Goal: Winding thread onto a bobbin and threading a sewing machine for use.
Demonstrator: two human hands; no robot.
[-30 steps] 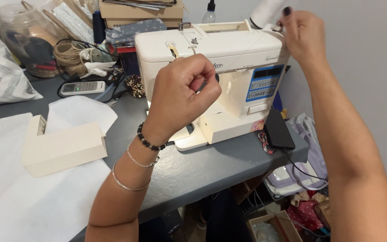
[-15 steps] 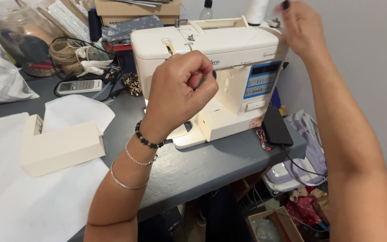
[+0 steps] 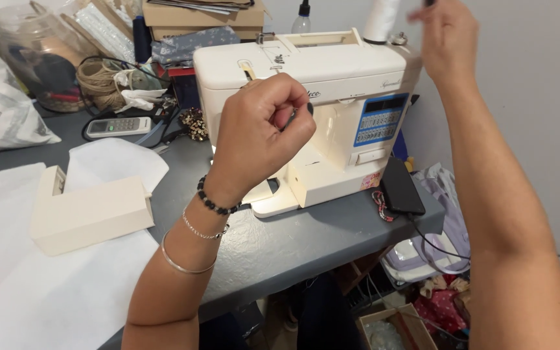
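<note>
Head view: threading looks in hand. The left hand (image 3: 257, 136), fingers pinched shut, seemingly on thread too fine to see, hovers before the cream sewing machine (image 3: 312, 104) on the grey counter (image 3: 280, 240). The right hand (image 3: 445, 39) reaches beside the white spool (image 3: 380, 19); its grip cannot be told. Next likely calls for guiding thread down 1 guide.

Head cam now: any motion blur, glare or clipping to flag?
Head view: right hand is motion-smeared and its fingertips are cut off by the top edge; left hand is sharp in front of the cream sewing machine. Lighting is soft and even, with only faint shadows on the grey table. White paper at left is bright, near washed out. No strong glare.
</note>
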